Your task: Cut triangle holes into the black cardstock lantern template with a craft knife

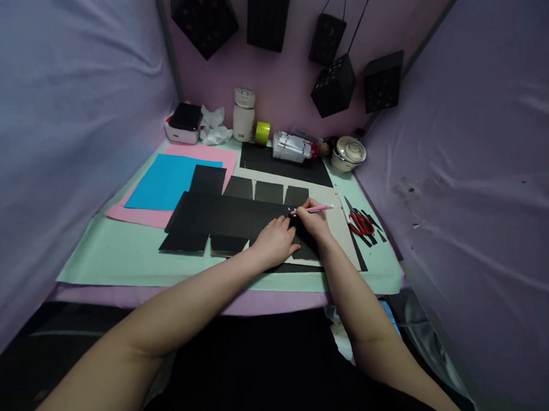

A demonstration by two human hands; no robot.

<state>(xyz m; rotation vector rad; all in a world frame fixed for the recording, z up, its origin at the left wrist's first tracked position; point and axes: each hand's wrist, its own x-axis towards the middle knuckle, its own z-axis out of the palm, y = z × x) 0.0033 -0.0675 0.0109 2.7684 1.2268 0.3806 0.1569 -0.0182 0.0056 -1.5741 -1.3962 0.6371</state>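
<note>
Black card (223, 215) on mint-green tabletop (115, 255), lilac curtains (471, 148), hanging boxes (333, 86)

A single wide view is given, taken from a person's head, above and just back from the near edge of the mint-green tabletop (120, 252). The camera is faced forward and tilted down; the tabletop is taken in from close by, near edge to far, with a pink wall (281, 86) shown beyond it.

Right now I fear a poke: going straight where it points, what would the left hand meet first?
Probably the tip of the pink pen-like tool in the right hand, though depth is unclear.
</note>
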